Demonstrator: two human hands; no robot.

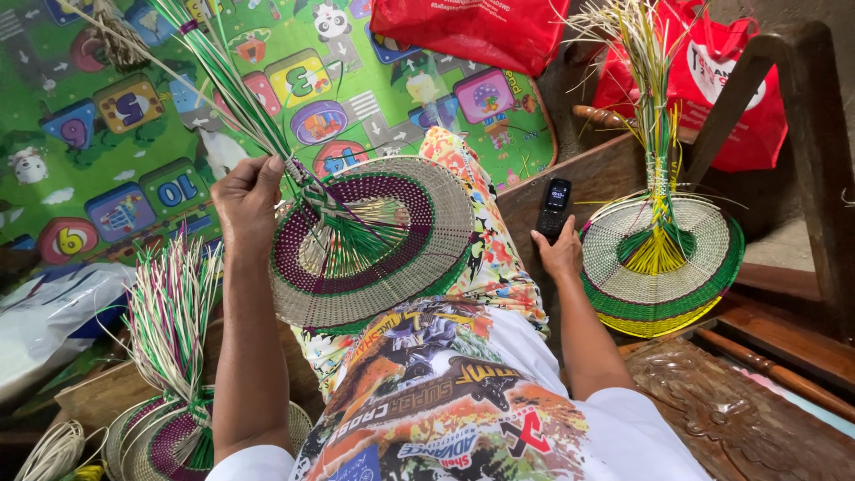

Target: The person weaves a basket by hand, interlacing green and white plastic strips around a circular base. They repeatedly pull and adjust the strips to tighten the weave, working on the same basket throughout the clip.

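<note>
woven fan (374, 245): tan, purple + green bands. second fan (659, 267): cream, green/yellow rim. mat (134, 134): green, multicolour tiles. bags (472, 31): red.

Woven fan (374, 240) on lap — phone (555, 205) right, on bench (712, 410)

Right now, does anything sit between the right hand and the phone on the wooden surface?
Nothing visible does. The right hand rests just below the black phone on the wooden surface; only bare wood separates them. The woven fan lies to its side.

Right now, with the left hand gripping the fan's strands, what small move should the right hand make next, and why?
Probably bring the right hand back to the purple-ringed fan. It rests by the yellow-green fan near the phone, while the left hand alone pinches the loose strands.
</note>
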